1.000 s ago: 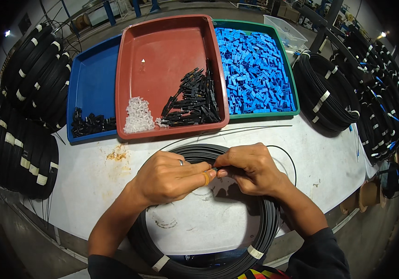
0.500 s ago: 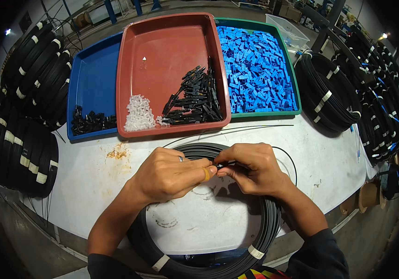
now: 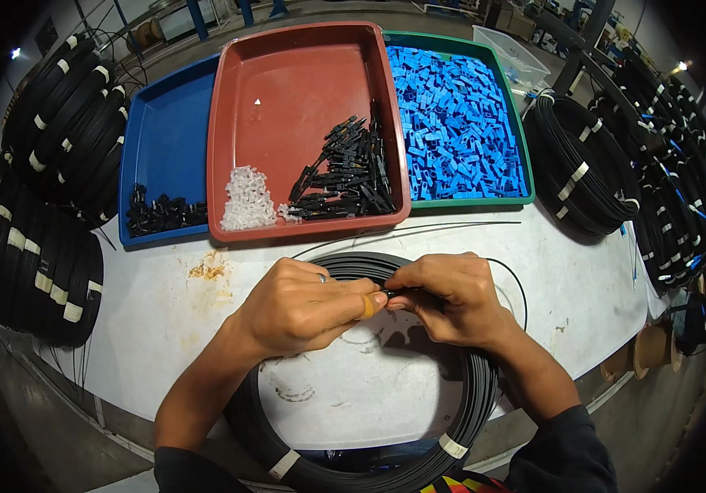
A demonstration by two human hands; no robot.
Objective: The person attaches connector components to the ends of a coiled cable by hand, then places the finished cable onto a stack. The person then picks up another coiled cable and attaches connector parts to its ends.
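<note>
My left hand (image 3: pixel 304 304) and my right hand (image 3: pixel 456 297) meet over the far side of a coil of black cable (image 3: pixel 484 394). Between their pinched fingertips is a small black connector piece (image 3: pixel 392 292), mostly covered by the fingers. Both hands are closed on it, the left from its left end and the right from its right end. A loose length of the black cable (image 3: pixel 521 287) loops out to the right of my right hand. Pale tape bands wrap the coil, whose near part overhangs the table edge.
Across the back stand a blue tray (image 3: pixel 168 107) with black pieces, a red tray (image 3: pixel 295 74) with clear and black parts, and a green tray (image 3: pixel 511 99) of blue clips. Taped cable coils stand at left (image 3: pixel 32 263) and right (image 3: pixel 583 164) on the white table (image 3: pixel 156 329).
Hardly anything differs. Both hands stay pinched together on the small black piece, with only a slight shift of the fingers and of the whole view.
</note>
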